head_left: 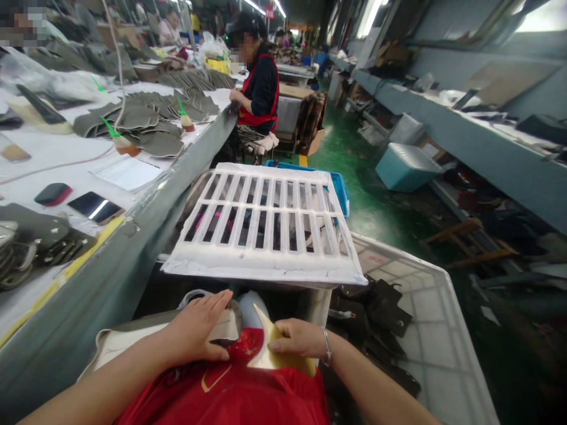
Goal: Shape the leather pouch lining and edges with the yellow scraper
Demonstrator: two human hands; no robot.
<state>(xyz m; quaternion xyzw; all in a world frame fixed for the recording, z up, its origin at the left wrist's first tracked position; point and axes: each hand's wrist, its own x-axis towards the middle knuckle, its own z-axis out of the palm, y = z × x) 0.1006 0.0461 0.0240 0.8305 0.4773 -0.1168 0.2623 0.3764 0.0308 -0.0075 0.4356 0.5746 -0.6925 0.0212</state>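
Note:
In the head view my left hand [199, 330] lies with its fingers stretched out over a grey-green piece with a pale lining [133, 339], close to my lap. My right hand [295, 339] pinches a yellow sheet [264, 354], which rises to a pointed tip. A metal bracelet [327, 347] circles the right wrist. Below both hands spreads a red apron [239, 395] with gold marks. Directly beyond them a white slatted rack [266, 262] lies flat, with coloured things partly visible through its gaps.
A large white crate [443, 319] with dark pieces [381, 313] stands at right. On the left table [146, 236] lie a phone [95, 208], glue bottles [121, 141] and stacked grey pieces [137, 112]. Farther off sits a co-worker [261, 88]; a teal box [405, 168] stands right.

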